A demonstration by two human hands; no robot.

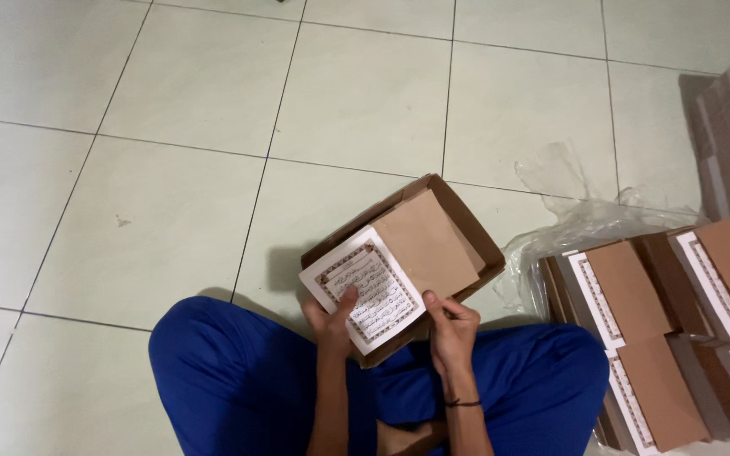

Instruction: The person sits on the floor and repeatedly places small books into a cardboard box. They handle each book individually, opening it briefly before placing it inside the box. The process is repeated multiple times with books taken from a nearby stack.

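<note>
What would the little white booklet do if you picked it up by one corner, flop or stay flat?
The booklet would probably bend a little: it looks thin, and its brown cover folds open easily. It seems light, since the left hand and right hand steady it with just fingertips. Being flat, it likely won't roll.

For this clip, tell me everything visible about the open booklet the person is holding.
The booklet is small and thin, open to a white page with dark lines of script inside an ornate brown border. A plain tan paper leaf or cover folds out to its upper right. It tilts over a brown cardboard box above the person's lap. The left hand grips its lower edge, thumb on the page; the right hand pinches its lower right corner.
</note>
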